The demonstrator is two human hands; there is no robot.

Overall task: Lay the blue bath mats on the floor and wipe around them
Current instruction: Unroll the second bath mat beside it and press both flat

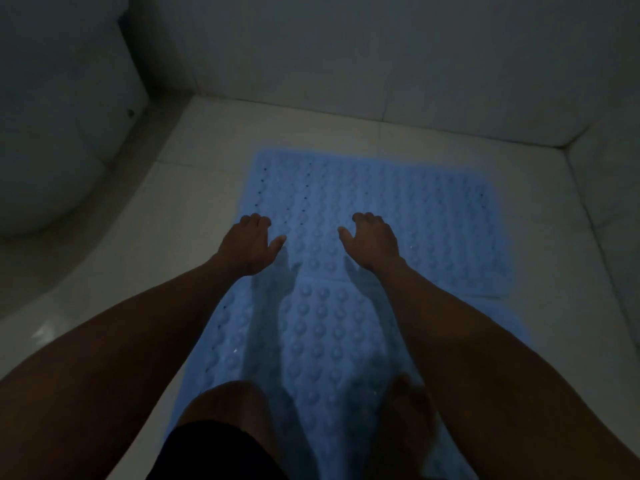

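Note:
Two light-blue bumpy bath mats lie flat on the pale tiled floor. The far mat (433,216) lies crosswise near the back wall. The near mat (322,344) runs lengthwise toward me, and its far end meets the far mat's near edge. My left hand (251,245) hovers palm down over the far mat's left part, fingers apart, holding nothing. Over the far mat's middle my right hand (372,242) is spread the same way and empty. Shadows of both hands fall on the mats below them.
A white toilet (52,133) stands at the left on a curved raised base (114,244). Tiled walls (381,64) close the back and right. My knee in dark shorts (221,441) and a foot (408,403) are over the near mat. The room is dim.

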